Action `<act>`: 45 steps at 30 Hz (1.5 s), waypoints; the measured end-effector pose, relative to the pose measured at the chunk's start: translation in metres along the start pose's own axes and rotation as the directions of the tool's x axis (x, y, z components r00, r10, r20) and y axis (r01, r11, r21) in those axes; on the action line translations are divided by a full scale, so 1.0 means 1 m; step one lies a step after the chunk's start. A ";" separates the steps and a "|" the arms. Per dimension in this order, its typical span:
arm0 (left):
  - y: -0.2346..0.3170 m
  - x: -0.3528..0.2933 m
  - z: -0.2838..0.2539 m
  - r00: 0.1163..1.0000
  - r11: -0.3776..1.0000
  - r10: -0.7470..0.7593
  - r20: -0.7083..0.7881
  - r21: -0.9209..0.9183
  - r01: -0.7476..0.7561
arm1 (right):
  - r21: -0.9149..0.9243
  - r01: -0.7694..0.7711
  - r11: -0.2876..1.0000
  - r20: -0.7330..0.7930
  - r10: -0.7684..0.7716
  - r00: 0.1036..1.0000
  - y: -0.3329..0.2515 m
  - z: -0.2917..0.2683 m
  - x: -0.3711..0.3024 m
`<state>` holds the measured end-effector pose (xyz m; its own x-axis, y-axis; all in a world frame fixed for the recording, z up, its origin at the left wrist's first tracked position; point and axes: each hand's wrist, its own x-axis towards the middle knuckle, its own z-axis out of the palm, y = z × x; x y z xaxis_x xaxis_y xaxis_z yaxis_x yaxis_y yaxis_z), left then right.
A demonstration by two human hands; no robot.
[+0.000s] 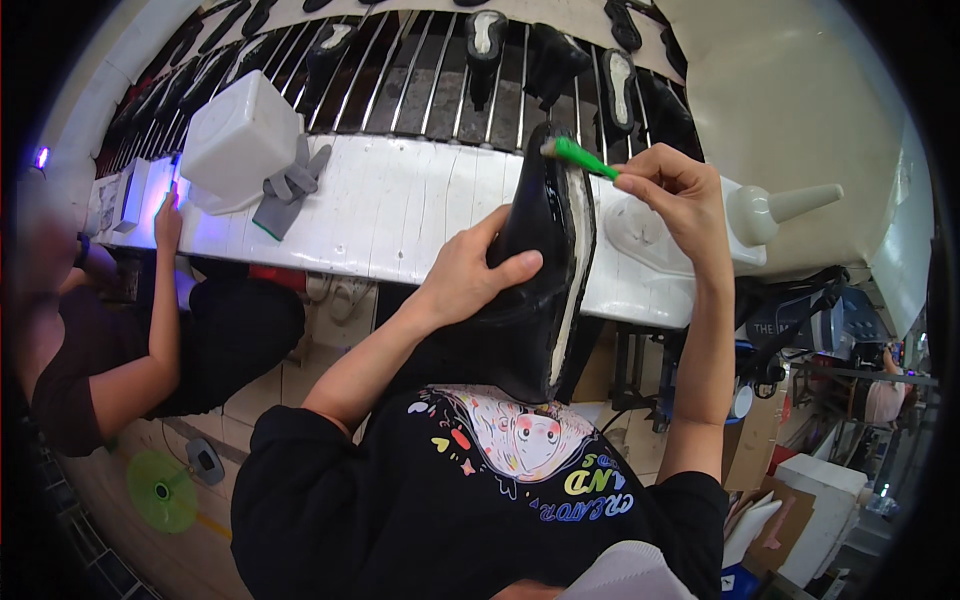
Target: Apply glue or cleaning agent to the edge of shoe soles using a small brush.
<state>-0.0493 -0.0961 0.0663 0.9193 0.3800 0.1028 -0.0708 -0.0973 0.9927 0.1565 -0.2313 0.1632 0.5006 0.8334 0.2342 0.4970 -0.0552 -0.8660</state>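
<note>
My left hand (pixel 465 268) is wrapped round a black boot (pixel 530 225), its thumb lying across the upper. The boot is held upended, toe pointing away from me, with its sole turned to the right. A pale strip runs down the middle of that sole (pixel 577 270) between black edges. Between thumb and fingers, my right hand (pixel 680 195) pinches a green-handled brush (pixel 582 157). The brush's bristle end is at the toe end of the boot, at the rim of the sole; whether it touches there is hard to tell.
A white bench (pixel 390 200) runs across in front of me. On it stand a white plastic jug (pixel 240 140), a grey glove (pixel 290 190) and a white container with a conical spout (pixel 760 213). Beyond, boots and soles lie on metal rollers (pixel 405 90). A co-worker's arm (pixel 165 310) reaches in at left.
</note>
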 end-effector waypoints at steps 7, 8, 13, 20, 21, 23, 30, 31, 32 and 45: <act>0.003 0.000 -0.002 0.995 0.944 -0.095 0.021 -0.314 0.097 | -0.084 0.064 0.994 0.273 -0.039 0.961 -0.007 -0.003 -0.013; 0.005 -0.001 -0.002 0.995 0.936 -0.103 0.013 -0.336 0.101 | -0.114 0.042 0.993 0.303 -0.005 0.953 -0.010 -0.003 -0.015; 0.001 -0.001 -0.005 0.989 0.917 -0.145 -0.016 -0.377 0.128 | -0.081 0.057 0.995 0.383 -0.022 0.924 -0.007 0.004 -0.030; -0.001 0.001 -0.011 0.988 0.920 -0.130 -0.084 -0.381 0.089 | -0.009 -0.002 1.000 0.486 0.006 0.874 -0.016 0.013 -0.050; -0.001 0.002 -0.012 0.988 0.925 -0.128 -0.088 -0.370 0.087 | -0.062 0.041 0.997 0.356 -0.016 0.934 -0.009 0.017 -0.046; -0.001 0.005 -0.011 0.986 0.916 -0.143 -0.081 -0.388 0.101 | -0.120 -0.065 0.991 0.222 0.091 0.971 -0.005 0.017 -0.036; -0.015 0.009 -0.013 0.977 0.900 -0.196 -0.085 -0.411 0.145 | -0.074 -0.016 0.997 0.440 0.047 0.897 -0.011 0.015 -0.048; -0.017 0.009 -0.014 0.977 0.902 -0.195 -0.088 -0.408 0.143 | -0.072 -0.012 0.997 0.441 0.043 0.897 -0.012 0.015 -0.049; -0.019 0.009 -0.013 0.970 0.891 -0.224 -0.089 -0.422 0.167 | -0.038 -0.028 0.999 0.469 0.043 0.882 -0.012 0.016 -0.049; -0.030 0.017 -0.014 0.859 0.722 -0.465 0.215 -0.469 0.508 | -0.032 -0.037 0.999 0.630 0.049 0.775 -0.013 0.016 -0.027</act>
<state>-0.0370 -0.0742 0.0390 0.9056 0.1743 -0.3867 0.2343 0.5542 0.7987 0.1245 -0.2445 0.1610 -0.0342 0.9897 -0.1388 0.5008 -0.1032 -0.8594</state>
